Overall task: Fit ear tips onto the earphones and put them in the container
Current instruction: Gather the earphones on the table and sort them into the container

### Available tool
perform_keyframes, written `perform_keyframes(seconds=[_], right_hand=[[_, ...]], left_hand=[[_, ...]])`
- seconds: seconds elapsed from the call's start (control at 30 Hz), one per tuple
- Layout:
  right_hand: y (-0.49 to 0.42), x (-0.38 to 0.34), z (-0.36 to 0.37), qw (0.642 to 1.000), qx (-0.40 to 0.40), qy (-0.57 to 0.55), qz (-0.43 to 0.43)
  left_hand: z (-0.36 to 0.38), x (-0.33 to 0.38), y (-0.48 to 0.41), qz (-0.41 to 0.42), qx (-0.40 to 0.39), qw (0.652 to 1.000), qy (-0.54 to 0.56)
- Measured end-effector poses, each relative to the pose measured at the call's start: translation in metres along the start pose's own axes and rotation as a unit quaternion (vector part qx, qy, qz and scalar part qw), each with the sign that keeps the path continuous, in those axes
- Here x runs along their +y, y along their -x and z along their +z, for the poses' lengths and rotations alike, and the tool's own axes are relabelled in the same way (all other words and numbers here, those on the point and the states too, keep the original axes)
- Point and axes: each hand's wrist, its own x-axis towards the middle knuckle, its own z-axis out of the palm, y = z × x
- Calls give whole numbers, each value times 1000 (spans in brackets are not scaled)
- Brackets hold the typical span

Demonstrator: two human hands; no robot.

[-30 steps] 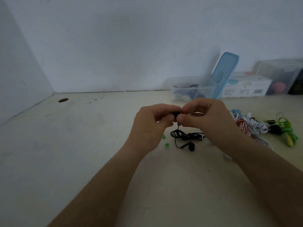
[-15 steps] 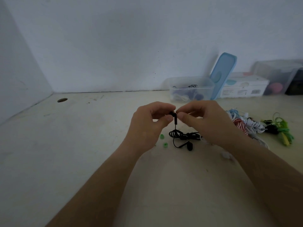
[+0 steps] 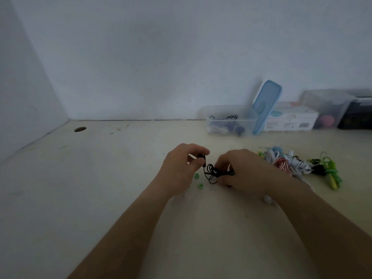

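Note:
My left hand pinches one bud of the black earphones between thumb and fingers, a little above the table. My right hand is down on the coiled black cable and its fingers curl around it; the second bud is hidden under that hand. Two green ear tips lie on the table just right of my left wrist. The clear container stands open at the back, with several earphones inside.
A blue lid leans against the container. A white box and clear bins line the back wall. A pile of coloured earphones lies to the right. A small white piece sits by my right wrist. A hole marks the far left table.
My right hand let go of the bud held between both hands and dropped down onto the coiled cable. My left hand keeps pinching the bud. The camera tilted upward.

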Motion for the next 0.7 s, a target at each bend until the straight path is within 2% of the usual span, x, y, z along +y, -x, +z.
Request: perform_keyframes(seconds=[0.1, 0.23, 0.47, 0.57, 0.7], right_hand=[[-4, 6, -10, 993, 41, -108, 11], [-9, 14, -27, 981, 70, -178, 22], [-30, 36, -65, 904, 186, -380, 61], [-52, 50, -86, 874, 225, -420, 93], [-85, 67, -109, 862, 257, -423, 109]], left_hand=[[-6, 10, -5, -15, 19, 999, 22], [-14, 23, -17, -44, 45, 995, 83], [-10, 40, -58, -40, 79, 989, 122], [-7, 43, -90, -28, 90, 988, 122], [-2, 44, -138, -22, 102, 990, 93]])
